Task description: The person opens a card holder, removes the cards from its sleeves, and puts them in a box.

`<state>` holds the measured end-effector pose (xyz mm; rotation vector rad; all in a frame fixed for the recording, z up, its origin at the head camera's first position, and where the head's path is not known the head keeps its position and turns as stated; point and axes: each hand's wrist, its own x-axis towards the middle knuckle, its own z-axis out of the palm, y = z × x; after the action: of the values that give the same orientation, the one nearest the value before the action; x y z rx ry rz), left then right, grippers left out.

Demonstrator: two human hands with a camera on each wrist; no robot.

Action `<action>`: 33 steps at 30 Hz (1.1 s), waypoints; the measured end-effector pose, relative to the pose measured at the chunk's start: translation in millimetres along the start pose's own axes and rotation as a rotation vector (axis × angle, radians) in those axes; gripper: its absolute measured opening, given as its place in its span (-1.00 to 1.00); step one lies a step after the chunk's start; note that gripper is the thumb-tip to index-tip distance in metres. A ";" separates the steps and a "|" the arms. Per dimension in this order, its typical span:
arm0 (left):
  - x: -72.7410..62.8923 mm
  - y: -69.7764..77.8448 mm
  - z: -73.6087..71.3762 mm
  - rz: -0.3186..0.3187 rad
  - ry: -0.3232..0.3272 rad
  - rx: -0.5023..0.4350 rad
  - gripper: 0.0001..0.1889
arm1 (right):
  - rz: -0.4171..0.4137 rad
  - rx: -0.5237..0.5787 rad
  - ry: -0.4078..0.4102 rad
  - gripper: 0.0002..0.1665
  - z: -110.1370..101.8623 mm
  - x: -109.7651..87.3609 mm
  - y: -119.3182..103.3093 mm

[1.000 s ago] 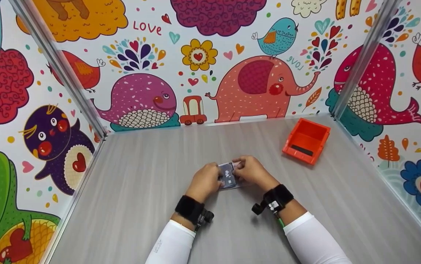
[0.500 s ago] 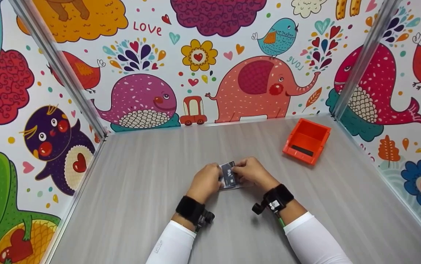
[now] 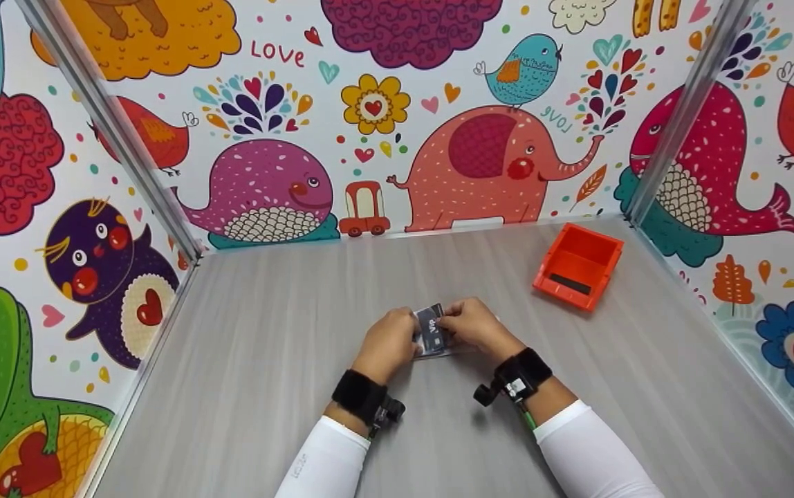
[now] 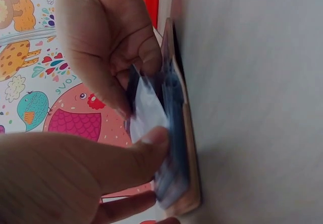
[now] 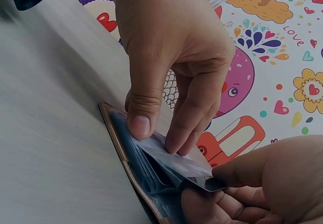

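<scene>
A brown-edged card holder [image 5: 121,156] with several clear plastic sleeves [image 5: 144,164] stands spread between my hands, low over the table. A dark card [image 3: 430,326] marked VIP lies at its sleeves, facing up in the head view. My left hand [image 3: 389,342] grips the holder from the left, its thumb [image 4: 157,138] pressing on a clear sleeve in the left wrist view. My right hand [image 3: 474,324] pinches the card's edge between thumb and fingers, seen at the dark corner in the right wrist view. Fingers hide much of the holder in the head view.
An orange bin [image 3: 579,266] with a dark strip on its front stands at the back right of the grey table [image 3: 265,346]. Printed wall panels with metal corner posts [image 3: 110,124] enclose the back and sides.
The VIP card has tilted and shifted slightly up and right at the sleeves. My right fingers have moved slightly down along its edge; the left hand stays almost still.
</scene>
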<state>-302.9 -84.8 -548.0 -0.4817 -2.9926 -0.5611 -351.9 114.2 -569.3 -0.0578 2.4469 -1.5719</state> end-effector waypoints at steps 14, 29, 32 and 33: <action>0.0 -0.9 0.5 -0.003 0.003 -0.007 -0.82 | -0.109 -0.183 0.066 -0.81 -21.9 -0.8 -6.7; -2.9 -0.4 -0.9 0.012 0.014 0.017 -0.83 | -0.146 -0.338 0.085 -0.83 -61.5 -7.2 -20.0; -3.3 0.3 -1.4 0.013 0.013 0.026 -0.82 | -0.159 -0.423 0.145 -0.82 -71.0 -8.0 -20.6; -3.3 0.5 -1.5 0.013 0.013 0.029 -0.82 | -0.165 -0.452 0.169 -0.82 -74.3 -8.3 -20.7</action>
<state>-299.6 -85.8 -546.9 -0.4925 -2.9788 -0.5171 -361.7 173.0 -519.7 -0.2158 2.9526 -1.0844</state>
